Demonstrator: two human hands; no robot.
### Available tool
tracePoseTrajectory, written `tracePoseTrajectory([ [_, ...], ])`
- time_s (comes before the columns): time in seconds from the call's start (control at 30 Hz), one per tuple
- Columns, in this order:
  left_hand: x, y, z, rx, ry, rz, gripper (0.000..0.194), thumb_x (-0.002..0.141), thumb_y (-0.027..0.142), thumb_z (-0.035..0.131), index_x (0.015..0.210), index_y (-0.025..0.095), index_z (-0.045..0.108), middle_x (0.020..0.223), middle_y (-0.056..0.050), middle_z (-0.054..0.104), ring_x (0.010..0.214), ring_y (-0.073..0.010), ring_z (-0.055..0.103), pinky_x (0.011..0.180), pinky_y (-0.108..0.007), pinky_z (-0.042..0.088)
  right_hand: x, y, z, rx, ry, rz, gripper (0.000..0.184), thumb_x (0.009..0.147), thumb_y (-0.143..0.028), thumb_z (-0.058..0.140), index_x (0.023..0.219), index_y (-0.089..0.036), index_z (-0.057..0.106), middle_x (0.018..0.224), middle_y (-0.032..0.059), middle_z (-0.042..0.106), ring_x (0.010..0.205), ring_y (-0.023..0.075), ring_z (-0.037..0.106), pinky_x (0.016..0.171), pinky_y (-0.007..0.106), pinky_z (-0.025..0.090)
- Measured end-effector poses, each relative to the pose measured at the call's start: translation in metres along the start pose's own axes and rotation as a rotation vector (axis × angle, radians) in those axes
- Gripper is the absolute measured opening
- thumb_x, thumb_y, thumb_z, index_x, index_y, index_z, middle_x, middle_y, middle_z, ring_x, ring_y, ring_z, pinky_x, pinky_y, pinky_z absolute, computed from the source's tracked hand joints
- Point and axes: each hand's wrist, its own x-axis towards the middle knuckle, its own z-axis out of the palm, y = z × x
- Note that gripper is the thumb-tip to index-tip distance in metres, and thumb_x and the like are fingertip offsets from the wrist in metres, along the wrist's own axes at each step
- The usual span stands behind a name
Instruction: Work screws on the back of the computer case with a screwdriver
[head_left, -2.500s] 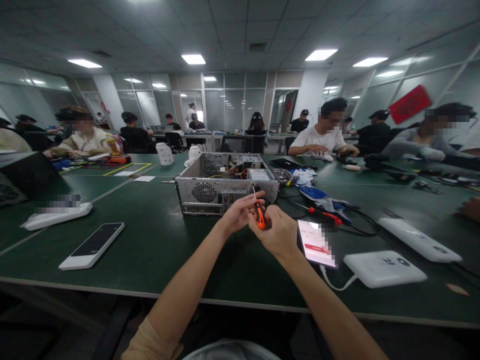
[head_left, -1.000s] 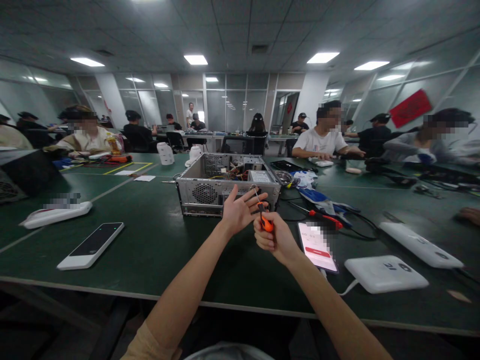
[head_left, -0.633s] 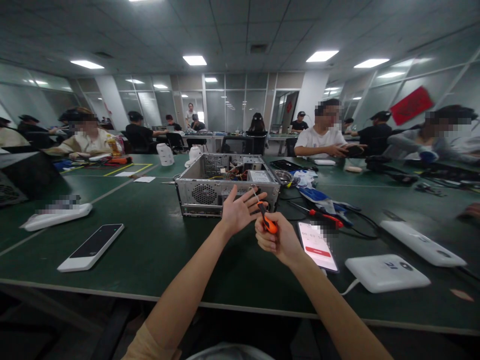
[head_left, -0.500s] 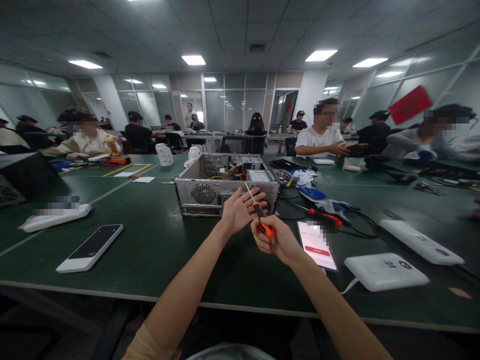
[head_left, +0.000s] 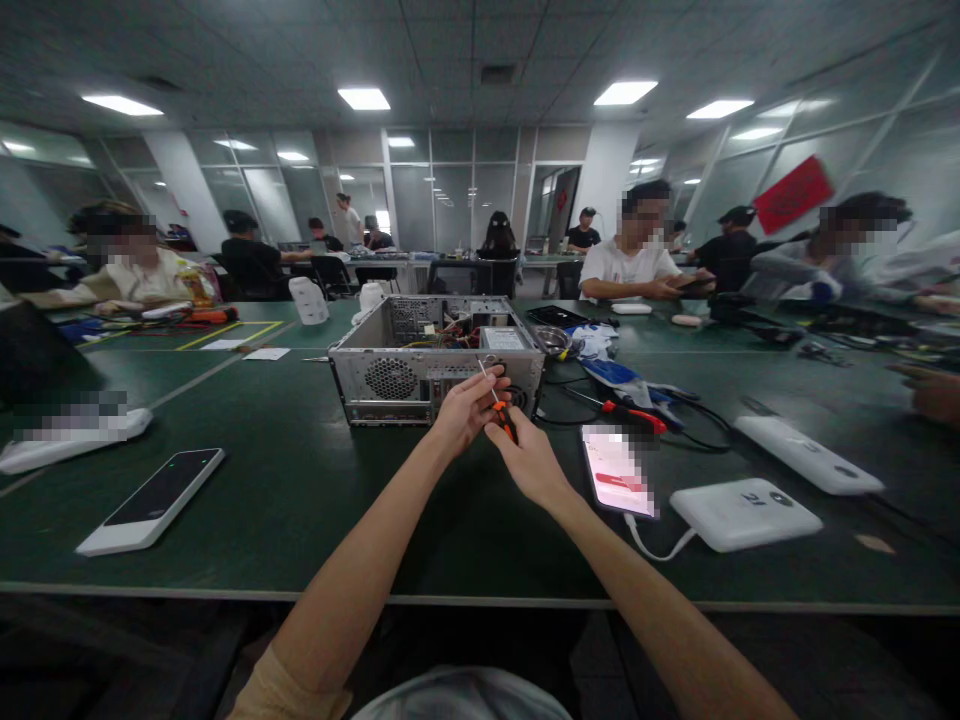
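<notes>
In front of the open computer case (head_left: pixel 386 385), my right hand (head_left: pixel 529 460) grips the orange and black handle of a screwdriver (head_left: pixel 504 418). The thin metal shaft points up and left, toward the case. My left hand (head_left: pixel 465 412) has its fingers closed around the shaft, close to the handle. Inside the case, cables and a silver box-shaped part (head_left: pixel 502 340) show. The case's near panel carries a round vent grille, and my fingers hide part of its right side.
Right of the case lie a red screwdriver (head_left: pixel 637 416), blue and white gloves (head_left: pixel 619 375), a metal bowl (head_left: pixel 553 342), a lit phone (head_left: pixel 611 470) and white power banks (head_left: pixel 742 512). A white device with a dark screen (head_left: pixel 154 500) lies left. Co-workers sit across the table.
My left hand has gone from open and spread to closed around the screwdriver's shaft. My right hand has moved slightly up and left with the screwdriver. The whole view has shifted a little.
</notes>
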Motion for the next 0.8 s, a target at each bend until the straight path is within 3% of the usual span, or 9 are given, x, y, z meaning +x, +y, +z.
tracePoseTrajectory([
  [0.07,0.003,-0.002,0.001,0.047,0.032,0.037,0.023,0.075,0.023,0.080,0.097,0.016,0.076,0.090,-0.006,0.076,0.072,-0.0133,0.068,0.069,-0.024,0.054,-0.003,-0.003,-0.003,-0.320,0.108,-0.079,0.024,0.098,-0.041,0.046,0.108,-0.021,0.055,0.089,0.0061,0.070,0.079,0.0201,0.065,0.067,0.027,0.039],
  [0.13,0.004,-0.005,0.001,0.103,0.068,0.119,0.023,0.071,0.027,0.082,0.090,0.015,0.077,0.082,-0.005,0.075,0.069,-0.0126,0.066,0.067,-0.024,0.052,-0.004,-0.006,-0.005,-0.493,0.114,-0.073,0.030,0.104,-0.041,0.035,0.113,-0.021,0.055,0.096,0.0093,0.072,0.087,0.0236,0.068,0.071,0.029,0.039],
  [0.2,0.005,-0.008,0.000,0.203,0.125,0.271,0.022,0.070,0.032,0.083,0.083,0.014,0.077,0.070,-0.003,0.070,0.063,-0.0113,0.063,0.063,-0.023,0.049,-0.005,-0.007,-0.005,-0.582,0.069,-0.054,0.031,0.106,-0.039,0.030,0.115,-0.022,0.055,0.100,0.0095,0.074,0.088,0.0248,0.070,0.071,0.029,0.038],
  [0.3,0.004,-0.012,-0.003,0.399,0.218,0.535,0.025,0.075,0.039,0.077,0.081,0.015,0.077,0.056,0.002,0.061,0.051,-0.0094,0.053,0.054,-0.022,0.042,-0.005,-0.003,0.001,-0.681,-0.035,-0.062,0.024,0.104,-0.036,0.040,0.114,-0.023,0.057,0.107,0.0096,0.074,0.090,0.0259,0.071,0.069,0.030,0.037],
  [0.4,0.003,-0.014,-0.007,0.540,0.281,0.676,0.026,0.080,0.040,0.071,0.084,0.015,0.077,0.051,0.004,0.054,0.047,-0.0092,0.047,0.050,-0.022,0.037,-0.005,0.002,0.008,-0.719,-0.124,-0.095,0.021,0.101,-0.032,0.046,0.115,-0.022,0.058,0.109,0.0098,0.074,0.093,0.0263,0.071,0.069,0.030,0.038],
  [0.63,0.002,-0.011,-0.012,0.633,0.495,0.786,0.030,0.086,0.039,0.060,0.065,0.018,0.065,0.052,0.005,0.045,0.050,-0.0102,0.039,0.051,-0.024,0.031,-0.011,-0.003,0.012,-0.741,-0.241,-0.101,0.026,0.098,-0.042,0.051,0.111,-0.021,0.060,0.103,0.0107,0.075,0.091,0.0275,0.072,0.068,0.031,0.040],
  [0.8,-0.001,-0.007,-0.013,0.760,0.567,0.825,0.033,0.088,0.033,0.055,0.058,0.019,0.059,0.050,0.005,0.040,0.053,-0.0114,0.039,0.054,-0.025,0.030,-0.019,-0.004,0.011,-0.762,-0.300,-0.125,0.029,0.095,-0.045,0.055,0.111,-0.021,0.059,0.101,0.0102,0.074,0.090,0.0278,0.071,0.068,0.030,0.038],
])
